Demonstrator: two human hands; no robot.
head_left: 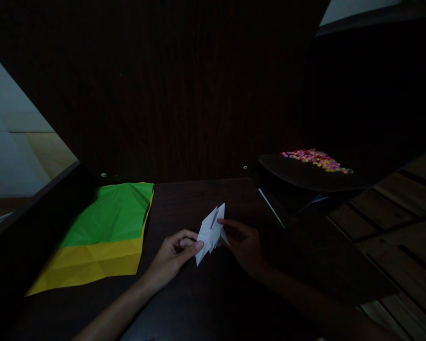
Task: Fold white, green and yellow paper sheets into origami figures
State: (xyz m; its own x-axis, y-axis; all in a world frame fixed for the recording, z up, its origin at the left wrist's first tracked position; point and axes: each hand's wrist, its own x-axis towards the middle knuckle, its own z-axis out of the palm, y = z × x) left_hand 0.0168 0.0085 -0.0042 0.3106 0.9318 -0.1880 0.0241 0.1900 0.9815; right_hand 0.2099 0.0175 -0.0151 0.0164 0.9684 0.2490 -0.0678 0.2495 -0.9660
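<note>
Both hands meet over a small folded white paper [211, 233] held just above the dark table [199, 293], near its middle. The paper is creased into a pointed shape, with two tips rising at its upper end and one sharp corner pointing down toward the person.

The left hand [172, 255] comes in from the lower left. Its fingers are curled in, and the thumb and forefinger close on the lower left edge of the white paper in a pinch. The other fingers are tucked under the palm, so the hand is mostly closed.

The right hand [244, 244] comes in from the lower right and lies in deep shadow. Its forefinger reaches to the right edge of the paper near the upper tips, and its thumb seems to meet the paper lower down, so it too appears to grip the paper lightly. The rest of its fingers are loosely bent; how tightly it grips is hard to tell in the dim light.

To the left of the hands, well apart from them, a green sheet [111, 215] lies flat on top of a yellow sheet [92, 265]. At the right rear, a dark tray [298, 175] holds a pile of small colourful pieces [314, 159].
</note>
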